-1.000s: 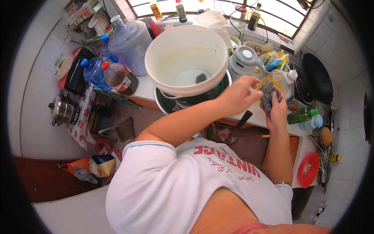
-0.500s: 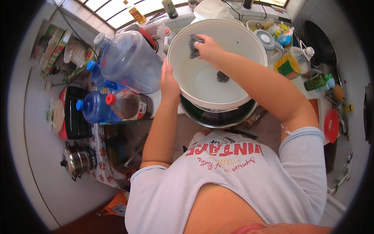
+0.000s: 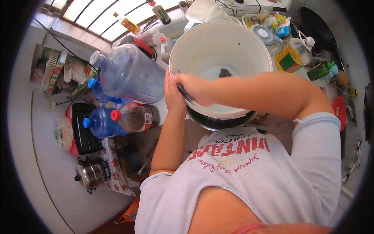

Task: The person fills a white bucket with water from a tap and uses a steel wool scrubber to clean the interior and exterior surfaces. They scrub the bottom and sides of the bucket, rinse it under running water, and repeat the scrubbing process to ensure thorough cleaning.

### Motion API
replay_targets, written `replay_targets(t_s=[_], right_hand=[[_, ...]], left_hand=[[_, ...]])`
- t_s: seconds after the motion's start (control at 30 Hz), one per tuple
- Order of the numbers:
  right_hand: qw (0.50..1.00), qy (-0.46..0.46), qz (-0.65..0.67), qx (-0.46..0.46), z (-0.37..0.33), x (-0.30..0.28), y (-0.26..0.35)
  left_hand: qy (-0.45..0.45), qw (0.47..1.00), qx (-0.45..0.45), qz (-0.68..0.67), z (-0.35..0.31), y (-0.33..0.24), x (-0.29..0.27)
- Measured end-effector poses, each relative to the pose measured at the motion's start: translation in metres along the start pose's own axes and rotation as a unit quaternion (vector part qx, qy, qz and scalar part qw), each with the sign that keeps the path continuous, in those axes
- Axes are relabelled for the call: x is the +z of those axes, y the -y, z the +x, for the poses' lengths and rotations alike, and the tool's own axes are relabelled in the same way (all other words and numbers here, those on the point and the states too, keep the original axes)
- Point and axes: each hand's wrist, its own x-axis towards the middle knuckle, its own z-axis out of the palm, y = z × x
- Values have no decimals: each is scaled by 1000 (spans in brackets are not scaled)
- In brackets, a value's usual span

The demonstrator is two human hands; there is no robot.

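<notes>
A large white plastic bucket (image 3: 249,58) is tilted so its mouth faces me. My left hand (image 3: 173,93) steadies it, pressed against the left outer wall near the rim. My right hand (image 3: 196,87), blurred by motion, is closed around a dark grey scouring pad (image 3: 184,93) at the bucket's left rim, close to my left hand. On the bucket's inner bottom lies a steel wool ball (image 3: 224,73). A small dark speck (image 3: 239,43) shows on the inner wall. Beneath the bucket is a dark, shiny round vessel (image 3: 218,123), mostly covered.
Left of the bucket stand a big clear water jug (image 3: 132,72), a blue bottle (image 3: 103,124) and a red-capped bottle (image 3: 136,117). A grey-lidded pitcher (image 3: 269,39), an oil jug (image 3: 294,56) and a green bottle (image 3: 317,71) crowd the right. Farther left sits a steel pot (image 3: 90,173).
My right hand has swept the scouring pad from the far left inner wall toward me, down to the near left rim. My left hand still holds the bucket's side.
</notes>
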Motion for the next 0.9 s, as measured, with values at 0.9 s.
replay_targets(t_s=[0.9], right_hand=[[983, -81, -11, 167, 94, -56, -41]], left_hand=[[33, 996, -42, -70, 19, -3, 5]])
